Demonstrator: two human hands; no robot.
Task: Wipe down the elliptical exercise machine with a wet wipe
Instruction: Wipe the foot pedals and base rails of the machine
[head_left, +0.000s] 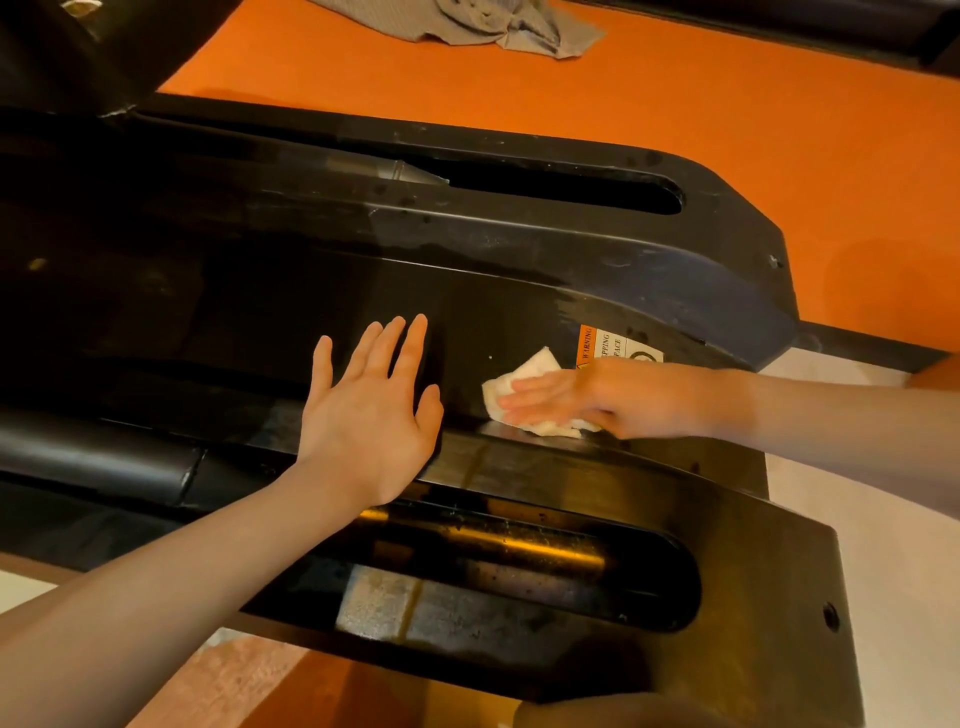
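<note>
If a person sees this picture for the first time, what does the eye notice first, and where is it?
First the two hands in the middle: the left hand lies flat on the black machine, and the right hand presses a white wipe on it beside a warning label. Behind the machine, the orange floor stands out, with a grey cloth lying at the top.
</note>
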